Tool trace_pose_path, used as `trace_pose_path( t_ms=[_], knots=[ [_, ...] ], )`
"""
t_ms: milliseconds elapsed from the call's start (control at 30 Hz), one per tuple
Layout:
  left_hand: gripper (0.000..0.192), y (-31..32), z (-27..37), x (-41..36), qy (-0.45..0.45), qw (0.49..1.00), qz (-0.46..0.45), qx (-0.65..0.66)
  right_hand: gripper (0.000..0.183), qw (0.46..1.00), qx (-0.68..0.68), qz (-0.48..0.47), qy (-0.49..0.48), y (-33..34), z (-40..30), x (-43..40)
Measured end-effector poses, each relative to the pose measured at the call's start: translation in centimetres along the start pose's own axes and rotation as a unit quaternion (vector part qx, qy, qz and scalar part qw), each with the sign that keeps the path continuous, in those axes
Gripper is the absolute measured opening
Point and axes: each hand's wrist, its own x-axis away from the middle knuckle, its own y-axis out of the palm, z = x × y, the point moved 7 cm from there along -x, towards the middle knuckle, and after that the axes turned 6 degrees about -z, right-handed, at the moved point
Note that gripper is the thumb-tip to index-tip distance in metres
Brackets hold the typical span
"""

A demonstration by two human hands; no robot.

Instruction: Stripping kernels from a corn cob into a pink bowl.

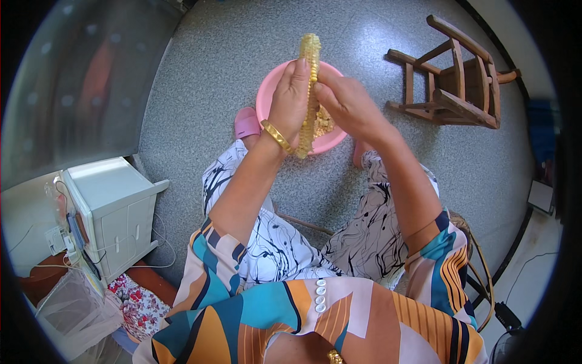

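Note:
A partly stripped corn cob stands lengthwise in front of me, with a row of yellow kernels along its middle and bare pale cob at both ends. My left hand is wrapped around its left side, the thumb lying along the cob; a gold bangle circles that wrist. From the right, the thumb and bent fingers of my right hand press against the kernels. Below both hands, a pink plastic basin rests on the floor between my feet. Loose corn kernels lie in it, partly hidden by my hands and the cob.
On the speckled grey floor, a wooden chair lies tipped over at the right. A white bedside cabinet stands at left with cables beside it. Pink slippers are on my feet, near the basin.

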Motion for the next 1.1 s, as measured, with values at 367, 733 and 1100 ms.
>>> trace_pose_path(
  t_ms=[367,733,1100],
  knots=[
    [0.039,0.0,-0.1,0.0,-0.046,0.998,-0.008,0.046,0.024,0.999,-0.032,0.003,0.018,0.2,0.3,-0.2],
    [0.046,-3.8,0.8,-0.5,-0.026,0.991,0.085,0.100,0.021,0.991,0.031,0.121,0.039,-2.2,1.4,0.4],
    [0.043,-4.6,0.8,-0.6,-0.015,0.990,0.102,0.096,0.031,0.986,0.044,0.119,0.111,-2.8,2.3,0.6]
  ],
)
